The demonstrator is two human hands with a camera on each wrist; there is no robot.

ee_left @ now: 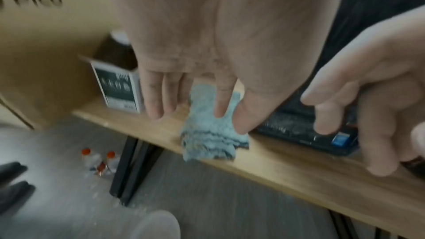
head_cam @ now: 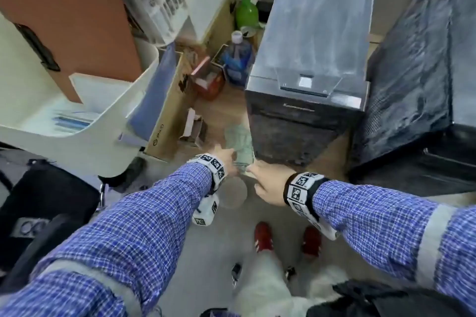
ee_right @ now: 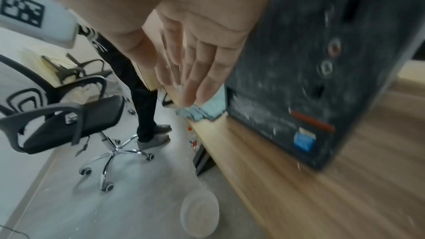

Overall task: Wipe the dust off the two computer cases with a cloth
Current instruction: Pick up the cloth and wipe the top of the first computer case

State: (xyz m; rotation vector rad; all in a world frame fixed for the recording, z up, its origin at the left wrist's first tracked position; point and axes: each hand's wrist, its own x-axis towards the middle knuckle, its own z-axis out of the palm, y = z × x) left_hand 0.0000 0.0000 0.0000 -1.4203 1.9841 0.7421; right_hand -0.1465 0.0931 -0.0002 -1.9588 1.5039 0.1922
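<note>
touching the blue cloth point(head_cam: 240, 141), left grip point(head_cam: 226, 162) and right grip point(head_cam: 270, 183) both spread apart.

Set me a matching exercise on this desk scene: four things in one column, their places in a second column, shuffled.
Things:
1 cloth
2 green bottle
3 clear round tub
4 computer tower

Places:
A on the floor below the table edge
B far back on the table
C dusty black, standing right of the cloth
D at the table's near edge, by the left hand and right hand

Pairs: 1-D, 2-B, 3-A, 4-C
</note>
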